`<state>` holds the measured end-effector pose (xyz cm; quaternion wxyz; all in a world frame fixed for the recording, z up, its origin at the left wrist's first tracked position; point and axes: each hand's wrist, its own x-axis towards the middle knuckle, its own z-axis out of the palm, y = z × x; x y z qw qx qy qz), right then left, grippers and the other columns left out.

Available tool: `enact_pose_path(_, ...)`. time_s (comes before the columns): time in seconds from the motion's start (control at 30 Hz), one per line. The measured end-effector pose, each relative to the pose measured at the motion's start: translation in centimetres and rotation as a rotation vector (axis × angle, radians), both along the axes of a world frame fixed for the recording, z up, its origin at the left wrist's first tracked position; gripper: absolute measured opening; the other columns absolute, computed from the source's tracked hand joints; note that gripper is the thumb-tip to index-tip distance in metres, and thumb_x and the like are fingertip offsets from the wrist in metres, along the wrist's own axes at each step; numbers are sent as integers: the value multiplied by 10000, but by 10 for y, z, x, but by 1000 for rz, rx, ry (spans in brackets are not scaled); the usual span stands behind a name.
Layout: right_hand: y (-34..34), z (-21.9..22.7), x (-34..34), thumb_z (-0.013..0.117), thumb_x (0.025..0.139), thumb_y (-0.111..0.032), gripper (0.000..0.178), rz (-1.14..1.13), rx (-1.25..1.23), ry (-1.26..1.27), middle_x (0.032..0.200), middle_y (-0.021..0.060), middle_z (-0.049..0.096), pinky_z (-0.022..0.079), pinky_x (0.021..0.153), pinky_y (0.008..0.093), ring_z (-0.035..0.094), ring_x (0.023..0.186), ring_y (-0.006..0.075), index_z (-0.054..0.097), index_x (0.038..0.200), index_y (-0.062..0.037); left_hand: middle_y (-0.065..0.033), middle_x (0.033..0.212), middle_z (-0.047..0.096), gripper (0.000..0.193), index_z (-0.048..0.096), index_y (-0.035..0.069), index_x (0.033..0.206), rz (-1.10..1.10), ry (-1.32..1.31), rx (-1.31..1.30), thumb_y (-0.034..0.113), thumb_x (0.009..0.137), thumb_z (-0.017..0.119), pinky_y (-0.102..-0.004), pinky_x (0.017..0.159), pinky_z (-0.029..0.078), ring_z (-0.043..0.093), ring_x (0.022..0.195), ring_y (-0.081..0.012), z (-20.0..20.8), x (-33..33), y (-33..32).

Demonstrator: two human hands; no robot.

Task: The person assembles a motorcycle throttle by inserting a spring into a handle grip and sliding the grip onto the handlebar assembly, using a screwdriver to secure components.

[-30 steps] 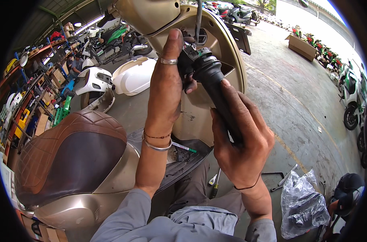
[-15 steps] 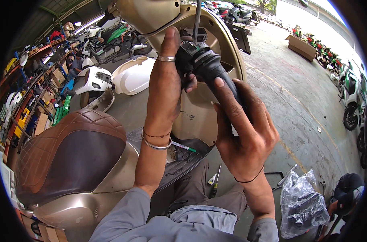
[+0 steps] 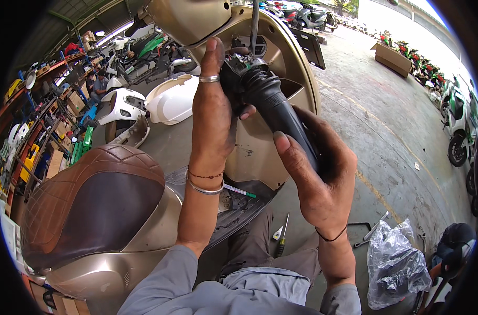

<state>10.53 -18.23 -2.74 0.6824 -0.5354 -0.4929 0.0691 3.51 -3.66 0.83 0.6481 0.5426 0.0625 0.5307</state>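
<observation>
A black handlebar grip [image 3: 282,113] slants down to the right, with a black switch housing [image 3: 238,71] at its upper end. My left hand [image 3: 211,113] is closed round the housing, its thumb stretched up along the near side. My right hand [image 3: 328,168] wraps the lower part of the grip, thumb lying on top and fingers behind. A dark cable [image 3: 255,26] runs upward from the housing. Behind both hands stands the gold scooter's front panel [image 3: 249,152], with the gold headlight cowl [image 3: 189,18] above it.
The scooter's brown and black seat [image 3: 94,197] is at the left. A green marker [image 3: 240,191] rests on the footboard. On the floor lie a screwdriver [image 3: 282,241], a small white bottle [image 3: 277,233] and a clear plastic bag [image 3: 396,265]. A person [image 3: 99,85] sits near the shelves.
My right hand has shifted from fingers laid along the top of the grip to a wrap round its lower part, thumb now on top. The grip and housing have moved slightly left.
</observation>
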Motion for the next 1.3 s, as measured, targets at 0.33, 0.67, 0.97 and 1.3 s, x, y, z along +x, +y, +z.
enact_pose_path(0.33,2,6,-1,776,830,-131,502,306,-7,402,882,60,652,336,466,186,493,577,26,588,1265,36,-8,843,688,469,632,104,1075,27,45,75,534,972,480,-182,419,383,652,653,-68,1,-10,1)
enact_pose_path(0.67,8,3,1,770,833,-117,497,291,-22,386,908,46,660,386,522,186,529,632,41,590,1270,39,-23,870,679,506,608,90,1108,161,105,116,559,973,475,-196,457,376,648,700,-81,-1,-10,1)
enact_pose_path(0.97,19,-9,1,726,787,-17,490,-43,142,-137,903,110,651,499,690,287,631,723,178,609,1262,13,-16,848,680,472,608,110,1072,31,48,76,539,1001,425,-198,422,376,636,644,-80,-3,-7,6)
enact_pose_path(1.3,21,-13,-1,723,726,47,560,-408,205,-546,934,127,622,520,671,341,656,747,256,657,1265,-89,-5,799,674,457,623,121,1021,9,49,76,534,1001,429,-196,412,357,604,597,-62,-4,-5,5)
